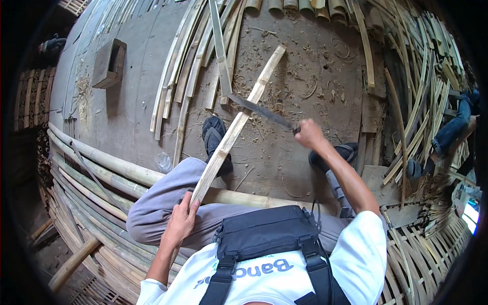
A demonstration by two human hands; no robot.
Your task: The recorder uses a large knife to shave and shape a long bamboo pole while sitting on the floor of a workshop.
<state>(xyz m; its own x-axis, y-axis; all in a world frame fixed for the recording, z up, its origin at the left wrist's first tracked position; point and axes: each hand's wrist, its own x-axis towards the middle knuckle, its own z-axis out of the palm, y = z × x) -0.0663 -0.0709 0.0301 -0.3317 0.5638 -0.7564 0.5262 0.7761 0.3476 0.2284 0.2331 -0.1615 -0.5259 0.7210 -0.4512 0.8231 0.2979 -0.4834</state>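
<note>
My left hand (pixel 182 219) is closed around the near end of a long split bamboo strip (pixel 227 145), close to my left knee. The strip slants up and away to the right, its far end above the floor. In my right hand (pixel 310 134) is the handle of a long dark-bladed knife (pixel 264 113). Its blade points left and lies across the strip, a little past the strip's middle. Whether the edge is touching or biting into the bamboo, I cannot tell. The knife's tip is near the end of another strip.
Several split strips (pixel 178 66) lie ahead on the left, near a wooden block (pixel 109 63). Bamboo poles (pixel 112 157) run beside and under my legs. Shavings (pixel 310 86) litter the floor. More strips (pixel 422 101) pile at the right, where another person's leg (pixel 455 124) shows.
</note>
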